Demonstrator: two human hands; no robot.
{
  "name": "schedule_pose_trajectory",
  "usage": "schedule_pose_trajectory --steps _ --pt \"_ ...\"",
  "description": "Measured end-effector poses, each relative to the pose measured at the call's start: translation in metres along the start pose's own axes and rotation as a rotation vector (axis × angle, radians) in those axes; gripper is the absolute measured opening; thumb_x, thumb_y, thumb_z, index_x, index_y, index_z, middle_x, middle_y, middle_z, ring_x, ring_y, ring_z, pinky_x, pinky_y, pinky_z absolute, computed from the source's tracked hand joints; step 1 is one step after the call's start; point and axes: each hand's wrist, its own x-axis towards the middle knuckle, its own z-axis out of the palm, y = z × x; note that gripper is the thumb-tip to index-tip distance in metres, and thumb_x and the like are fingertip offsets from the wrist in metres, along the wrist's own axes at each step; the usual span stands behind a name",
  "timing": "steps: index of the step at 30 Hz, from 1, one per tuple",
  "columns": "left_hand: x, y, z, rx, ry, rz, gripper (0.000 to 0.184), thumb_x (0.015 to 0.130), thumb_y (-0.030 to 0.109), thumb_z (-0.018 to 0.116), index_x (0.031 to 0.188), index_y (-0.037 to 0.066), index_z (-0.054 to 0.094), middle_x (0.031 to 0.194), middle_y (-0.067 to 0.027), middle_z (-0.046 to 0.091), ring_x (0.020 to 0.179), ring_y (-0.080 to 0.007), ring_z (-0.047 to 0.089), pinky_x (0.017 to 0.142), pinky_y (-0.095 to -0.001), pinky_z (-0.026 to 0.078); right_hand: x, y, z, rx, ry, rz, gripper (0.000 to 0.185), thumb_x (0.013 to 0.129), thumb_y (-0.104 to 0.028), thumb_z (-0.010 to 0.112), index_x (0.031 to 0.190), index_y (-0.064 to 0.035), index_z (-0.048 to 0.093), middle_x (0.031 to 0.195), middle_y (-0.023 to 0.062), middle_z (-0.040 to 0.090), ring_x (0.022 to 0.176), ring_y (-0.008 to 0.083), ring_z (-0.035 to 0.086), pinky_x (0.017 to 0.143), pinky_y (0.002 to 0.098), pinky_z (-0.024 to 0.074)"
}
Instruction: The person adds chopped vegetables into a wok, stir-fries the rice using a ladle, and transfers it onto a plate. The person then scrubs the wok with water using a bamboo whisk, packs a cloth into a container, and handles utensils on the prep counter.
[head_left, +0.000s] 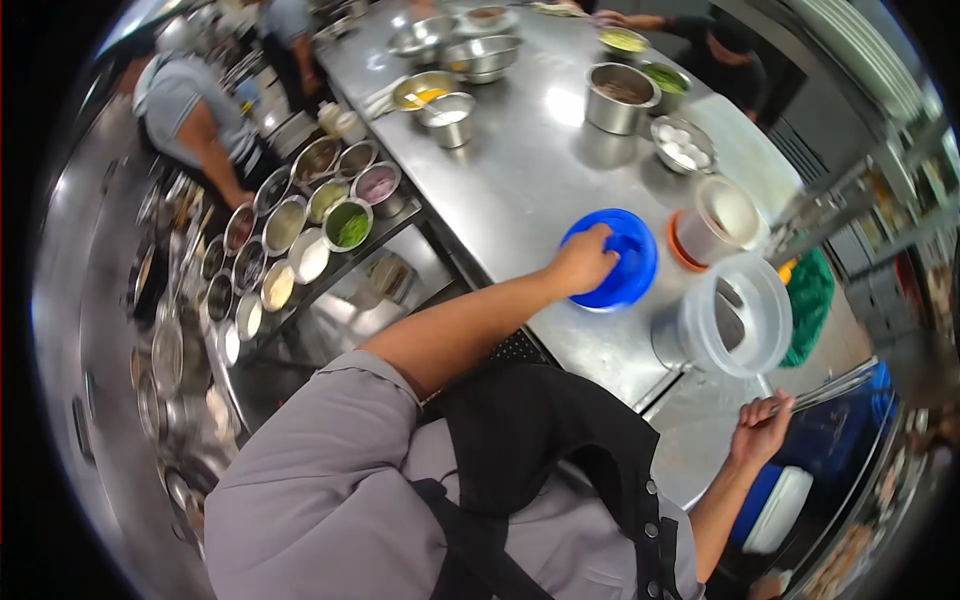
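Note:
On the steel table lies a round blue lid [635, 272], seen from above. My left hand [585, 262] is closed at its left edge, with the fingers curled over it. My right hand [762, 430] is lower right, closed round a metal whisk [835, 388] whose wires point right. Between my hands stands a large translucent plastic container [690, 335] with an open top and something dark and white visible inside. Behind it, a smaller whitish tub [705, 220] stands beside an orange-red lid [682, 245].
Metal pots of food [285, 225] fill a lower station at left, near a co-worker [200, 110]. On the steel table [490, 190] are a bowl of white eggs [683, 145], a deep pot [618, 100] and other bowls. Another person [715, 60] is across it. A green-lined bin [810, 305] stands right.

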Motion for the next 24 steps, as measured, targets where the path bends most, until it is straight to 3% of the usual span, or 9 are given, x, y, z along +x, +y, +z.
schedule_pose_trajectory --steps 4,6,9,11,14,18,20,21,24 --pt "-0.017 0.002 -0.008 0.021 0.078 0.026 0.042 0.085 0.012 0.069 0.119 0.001 0.047 0.098 -0.0270 0.066 0.097 -0.0441 0.065 0.083 -0.0514 0.051 0.076 -0.013 0.025 -0.138 -0.168 0.049 0.046 0.099 -0.045 0.058 0.119 -0.0041 0.059 0.075 -0.0015 0.055 0.065 0.0108 0.052 0.060 0.0265 0.0438" --pt "-0.019 -0.013 -0.012 0.106 0.075 -0.003 0.039 0.081 0.006 0.067 0.115 0.000 0.050 0.097 -0.0265 0.066 0.096 -0.0451 0.064 0.084 -0.0524 0.050 0.084 -0.004 0.051 -0.350 -0.105 -0.036 0.051 0.094 -0.034 0.070 0.128 -0.0004 0.054 0.116 0.0111 0.064 0.109 0.0226 0.062 0.095 0.0357 0.0516" --pt "-0.016 -0.057 -0.012 0.201 0.104 -0.009 0.037 0.079 0.006 0.067 0.113 0.000 0.055 0.102 -0.0245 0.064 0.100 -0.0434 0.062 0.087 -0.0503 0.049 0.088 -0.008 0.035 -0.417 -0.125 0.119 0.053 0.087 -0.013 0.071 0.134 -0.0053 0.050 0.118 0.0099 0.062 0.101 0.0209 0.065 0.086 0.0380 0.0563" --pt "-0.021 -0.073 -0.022 0.401 0.065 0.080 0.037 0.078 0.008 0.068 0.113 0.003 0.060 0.110 -0.0210 0.061 0.106 -0.0409 0.058 0.090 -0.0489 0.048 0.073 -0.006 0.052 -0.465 -0.015 0.117 0.052 0.086 -0.012 0.069 0.134 -0.0064 0.051 0.102 0.0043 0.065 0.073 0.0091 0.062 0.063 0.0265 0.0534" --pt "-0.037 -0.069 -0.033 0.432 0.174 0.072 0.039 0.077 0.012 0.070 0.114 0.006 0.063 0.116 -0.0176 0.059 0.110 -0.0390 0.055 0.090 -0.0482 0.048 0.079 -0.007 0.038 -0.568 -0.193 0.157 0.055 0.083 -0.008 0.064 0.136 -0.0011 0.048 0.113 0.0124 0.064 0.086 0.0204 0.068 0.067 0.0290 0.0565" --pt "-0.065 -0.015 -0.026 -0.089 0.118 0.012 0.040 0.086 0.031 0.071 0.116 0.007 0.063 0.111 -0.0181 0.062 0.100 -0.0355 0.061 0.083 -0.0462 0.051 0.044 0.002 0.065 -0.679 -0.182 0.254 0.055 0.083 -0.007 0.061 0.137 -0.0016 0.048 0.119 0.0138 0.062 0.099 0.0239 0.066 0.081 0.0339 0.0561" --pt "-0.079 0.034 -0.036 -0.511 -0.152 -0.108 0.050 0.088 0.039 0.070 0.124 0.006 0.058 0.104 -0.0202 0.065 0.085 -0.0330 0.066 0.069 -0.0424 0.055 0.007 0.015 0.111 -0.480 -0.111 0.151 0.044 0.086 -0.014 0.068 0.127 -0.0074 0.056 0.073 -0.0044 0.052 0.051 0.0023 0.036 0.046 0.0187 0.0294" --pt "-0.090 0.066 -0.049 -0.777 -0.295 -0.218 0.057 0.089 0.042 0.069 0.129 0.005 0.055 0.100 -0.0212 0.066 0.076 -0.0318 0.068 0.062 -0.0400 0.056 0.011 0.017 0.098 -0.478 -0.169 0.208 0.044 0.086 -0.017 0.069 0.127 -0.0080 0.057 0.074 -0.0034 0.053 0.052 0.0047 0.037 0.048 0.0203 0.0329" --pt "-0.113 0.104 -0.065 -0.719 -0.330 -0.250 0.065 0.085 0.034 0.071 0.138 0.004 0.046 0.099 -0.0222 0.067 0.070 -0.0302 0.069 0.053 -0.0356 0.056 -0.010 0.024 0.114 -0.414 -0.124 0.339 0.046 0.085 -0.019 0.070 0.128 -0.0082 0.057 0.076 -0.0023 0.055 0.051 0.0075 0.038 0.049 0.0232 0.0368"
